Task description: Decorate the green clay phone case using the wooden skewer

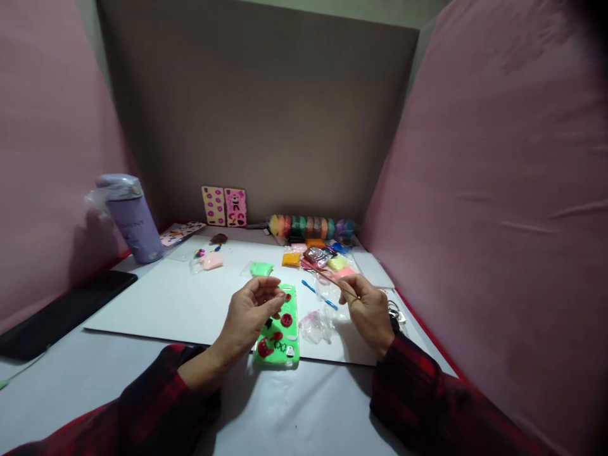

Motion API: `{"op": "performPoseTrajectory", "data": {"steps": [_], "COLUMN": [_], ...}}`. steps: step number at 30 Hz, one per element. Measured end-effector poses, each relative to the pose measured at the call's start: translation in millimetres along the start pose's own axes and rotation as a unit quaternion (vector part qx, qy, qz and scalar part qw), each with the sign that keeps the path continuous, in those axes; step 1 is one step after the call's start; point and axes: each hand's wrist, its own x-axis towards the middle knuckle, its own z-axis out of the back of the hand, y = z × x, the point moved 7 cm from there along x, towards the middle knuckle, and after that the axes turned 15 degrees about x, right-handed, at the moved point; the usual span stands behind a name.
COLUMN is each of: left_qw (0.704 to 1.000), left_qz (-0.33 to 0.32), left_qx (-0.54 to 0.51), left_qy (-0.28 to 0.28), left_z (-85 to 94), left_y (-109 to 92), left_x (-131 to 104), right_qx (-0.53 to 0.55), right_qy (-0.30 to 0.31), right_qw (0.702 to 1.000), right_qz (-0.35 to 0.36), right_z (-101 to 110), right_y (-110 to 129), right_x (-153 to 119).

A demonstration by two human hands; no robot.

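My right hand [369,311] is closed around a thin brown stick [327,276], which points up and to the left over the clay packets. Thumb and fingers of my left hand [251,311] are pinched together; whatever sits between them is too small to make out. Partly behind that hand lies a bright green phone case [293,335] with red and black clay shapes on it. A blue modelling tool [319,294] rests on the white board between the hands. Just below it is a crumpled clear plastic bag [316,326].
Several clay packets, one orange [291,259] and one green [261,269], lie on the white board [156,297]. Behind them is a row of colourful tubs [304,226]. A purple bottle [135,221] stands left, near a black slab [61,316]. Two decorated cases [225,206] lean at the back.
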Motion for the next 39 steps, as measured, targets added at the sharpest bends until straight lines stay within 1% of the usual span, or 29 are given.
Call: {"op": "performPoseTrajectory", "data": {"steps": [3, 6, 10, 15, 18, 21, 24, 27, 31, 35, 39], "left_qw": [0.999, 0.997, 0.995, 0.995, 0.996, 0.997, 0.998, 0.998, 0.998, 0.999, 0.998], "left_qz": [-0.003, -0.002, 0.014, 0.043, 0.055, 0.035, 0.013, 0.017, 0.027, 0.036, 0.045], "left_qx": [0.039, 0.073, 0.089, 0.075, 0.06, 0.054, 0.063, 0.061, 0.047, 0.03, 0.026], "left_qy": [0.01, 0.022, 0.04, 0.043, 0.044, 0.043, 0.028, 0.017, 0.01, -0.011, -0.02], "left_z": [2.6, 0.2, -5.0, -5.9, -6.9, -7.9, -6.1, -4.6, -4.8, -3.9, -3.8], "left_y": [7.6, 12.1, 17.8, 24.2, 24.5, 20.5, 17.2, 17.9, 20.8, 21.2, 18.0], "left_x": [3.9, 2.2, -3.5, -7.8, -9.5, -9.8, -9.1, -8.8, -9.5, -9.6, -9.4], "right_qx": [-0.041, -0.074, -0.126, -0.193, -0.187, -0.137, -0.084, -0.08, -0.156, -0.255, -0.306], "right_qy": [0.023, 0.049, 0.085, 0.11, 0.145, 0.188, 0.18, 0.164, 0.168, 0.162, 0.159], "right_qw": [0.999, 0.995, 0.987, 0.973, 0.968, 0.966, 0.972, 0.978, 0.97, 0.952, 0.939], "right_qz": [-0.02, -0.036, -0.054, -0.066, -0.082, -0.111, -0.125, -0.106, -0.079, -0.044, -0.02], "right_z": [-4.9, -11.7, -18.3, -17.1, -19.7, -25.8, -27.5, -28.1, -30.8, -29.6, -27.8], "right_y": [-5.5, -7.9, -10.1, -8.5, -7.4, -9.3, -10.8, -10.3, -8.7, -3.4, -0.6], "right_x": [-0.6, -3.3, -6.1, -7.5, -10.1, -14.7, -16.4, -16.4, -19.9, -23.4, -23.9]}}
